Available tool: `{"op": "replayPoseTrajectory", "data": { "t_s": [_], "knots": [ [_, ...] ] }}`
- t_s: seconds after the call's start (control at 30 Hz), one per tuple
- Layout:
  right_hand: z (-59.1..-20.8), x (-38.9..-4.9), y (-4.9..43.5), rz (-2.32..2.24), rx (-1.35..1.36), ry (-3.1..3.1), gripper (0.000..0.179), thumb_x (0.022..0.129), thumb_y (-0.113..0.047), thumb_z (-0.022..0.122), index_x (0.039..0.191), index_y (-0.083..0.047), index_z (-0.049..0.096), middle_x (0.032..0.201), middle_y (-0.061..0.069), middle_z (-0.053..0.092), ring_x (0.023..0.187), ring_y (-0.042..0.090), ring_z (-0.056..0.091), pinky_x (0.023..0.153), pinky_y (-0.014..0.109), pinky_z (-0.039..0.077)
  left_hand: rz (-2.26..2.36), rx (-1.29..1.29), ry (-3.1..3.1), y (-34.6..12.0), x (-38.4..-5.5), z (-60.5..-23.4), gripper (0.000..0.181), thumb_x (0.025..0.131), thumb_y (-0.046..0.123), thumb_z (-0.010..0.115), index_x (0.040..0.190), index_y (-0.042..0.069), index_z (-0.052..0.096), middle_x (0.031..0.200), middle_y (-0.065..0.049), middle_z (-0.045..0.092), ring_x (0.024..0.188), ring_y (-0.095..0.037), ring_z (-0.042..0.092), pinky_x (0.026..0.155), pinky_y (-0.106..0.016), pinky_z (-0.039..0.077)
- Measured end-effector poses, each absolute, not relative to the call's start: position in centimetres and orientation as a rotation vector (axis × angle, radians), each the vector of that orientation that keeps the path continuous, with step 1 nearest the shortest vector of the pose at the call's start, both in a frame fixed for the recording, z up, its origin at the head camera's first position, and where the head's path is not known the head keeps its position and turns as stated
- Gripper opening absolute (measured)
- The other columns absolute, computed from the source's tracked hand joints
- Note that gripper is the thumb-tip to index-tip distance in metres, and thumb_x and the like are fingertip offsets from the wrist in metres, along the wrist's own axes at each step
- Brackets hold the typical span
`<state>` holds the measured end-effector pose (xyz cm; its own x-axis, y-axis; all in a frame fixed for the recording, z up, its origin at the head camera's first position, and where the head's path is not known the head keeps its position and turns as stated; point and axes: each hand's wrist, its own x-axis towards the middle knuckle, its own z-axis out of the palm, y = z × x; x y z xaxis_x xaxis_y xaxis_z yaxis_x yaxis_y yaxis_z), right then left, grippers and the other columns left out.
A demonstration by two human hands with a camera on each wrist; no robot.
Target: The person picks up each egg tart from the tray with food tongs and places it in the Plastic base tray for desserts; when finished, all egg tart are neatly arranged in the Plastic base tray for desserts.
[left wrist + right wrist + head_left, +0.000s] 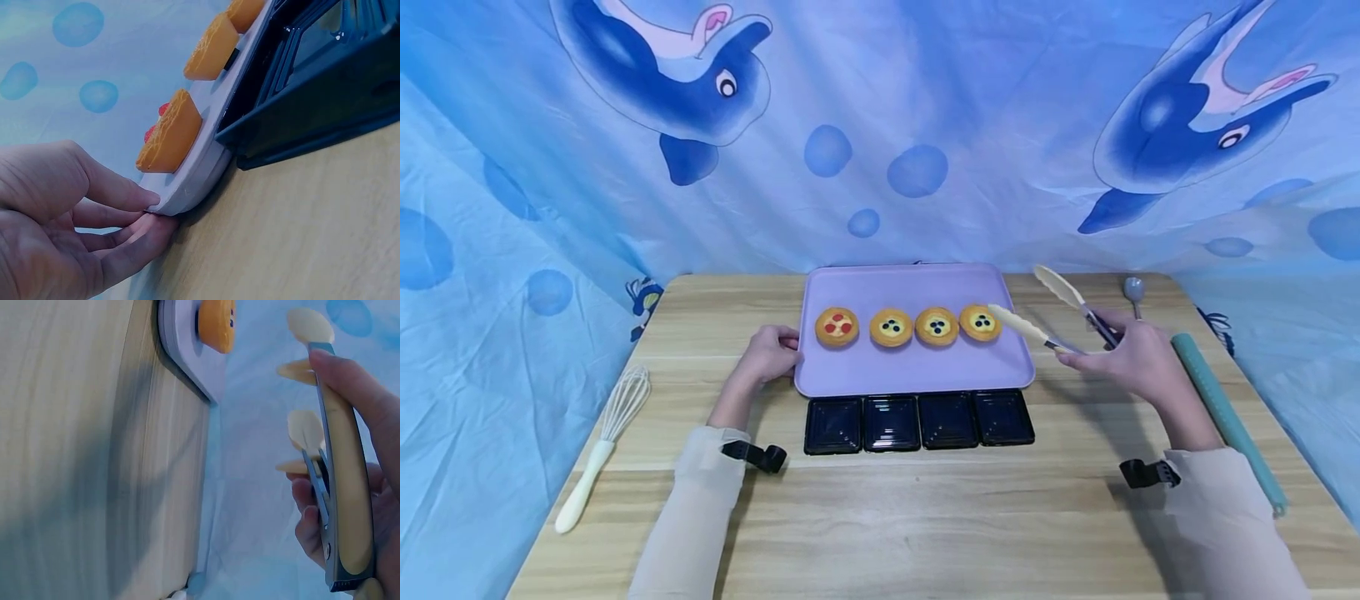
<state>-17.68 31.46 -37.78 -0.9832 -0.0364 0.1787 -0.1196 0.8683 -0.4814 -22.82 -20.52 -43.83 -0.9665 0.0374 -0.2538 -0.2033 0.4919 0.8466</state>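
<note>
My left hand (771,353) pinches the left rim of a lilac tray (917,372), thumb on top and fingers beneath in the left wrist view. Across the tray sit an egg tart with red fruit (837,327) and, to its right, several tarts with dark berries (937,326). With my right hand (1138,358) I grip a pair of tongs (347,481) with cream-coloured tips and metal sides. Their arms are spread apart with nothing between them, one tip overlapping the rightmost tart (981,322) in the head view.
Several black square plastic boxes (891,423) stand in a row along the tray's front edge. A whisk (602,450) lies at the left, a teal rolling pin (1228,421) at the right. Behind the right hand is a grey-blue spoon (1133,289). A blue dolphin-print cloth (880,100) hangs behind the table.
</note>
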Motion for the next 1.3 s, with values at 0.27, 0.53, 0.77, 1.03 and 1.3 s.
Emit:
{"op": "replayPoseTrajectory", "data": {
  "t_s": [0.27, 0.53, 0.77, 1.03, 1.3],
  "knots": [
    [-38.7, -20.0, 30.5, 0.718, 0.385, -3.002, 0.094, 0.067, -0.048, 0.090, 0.137, 0.004, 0.055, 0.080, 0.011, 0.062, 0.067, 0.024, 0.049, 0.064, 0.036, 0.041, 1.452, -0.136, 2.514, -20.5, -22.9, -43.7, 0.042, 0.085, -0.007, 0.056, 0.127, -0.014, 0.053, 0.106, -0.021, 0.055, 0.084, -0.027, 0.062, 0.063, -0.033, 0.062],
    [-39.2, -20.7, 30.0, 0.707, 0.450, -3.081, 0.089, 0.070, -0.047, 0.088, 0.136, 0.004, 0.056, 0.059, 0.001, 0.042, 0.053, 0.018, 0.038, 0.047, 0.030, 0.035, 1.448, -0.135, 2.514, -20.4, -22.9, -43.8, 0.044, 0.085, -0.006, 0.056, 0.128, -0.014, 0.053, 0.106, -0.021, 0.056, 0.084, -0.026, 0.062, 0.063, -0.032, 0.061],
    [-39.2, -21.1, 29.7, 0.699, 0.478, -3.095, 0.082, 0.076, -0.045, 0.085, 0.136, 0.004, 0.057, 0.065, 0.003, 0.049, 0.055, 0.019, 0.040, 0.048, 0.031, 0.036, 1.474, -0.131, 2.503, -20.5, -22.7, -43.8, 0.043, 0.085, -0.007, 0.055, 0.127, -0.015, 0.052, 0.106, -0.021, 0.055, 0.084, -0.026, 0.062, 0.064, -0.032, 0.061],
    [-38.7, -21.1, 29.4, 0.682, 0.489, -3.122, 0.082, 0.078, -0.049, 0.082, 0.136, 0.003, 0.057, 0.071, 0.006, 0.054, 0.057, 0.020, 0.041, 0.050, 0.031, 0.036, 1.475, -0.147, 2.502, -20.7, -22.7, -44.0, 0.044, 0.085, -0.007, 0.055, 0.128, -0.015, 0.052, 0.106, -0.020, 0.055, 0.084, -0.025, 0.062, 0.064, -0.032, 0.062],
    [-38.2, -20.8, 29.9, 0.743, 0.503, -3.118, 0.081, 0.080, -0.046, 0.081, 0.136, 0.005, 0.056, 0.072, 0.007, 0.055, 0.056, 0.019, 0.040, 0.049, 0.030, 0.036, 1.508, -0.143, 2.469, -20.6, -22.7, -43.8, 0.045, 0.085, -0.008, 0.056, 0.128, -0.016, 0.051, 0.107, -0.021, 0.055, 0.088, -0.026, 0.061, 0.066, -0.033, 0.062]
  ]
}}
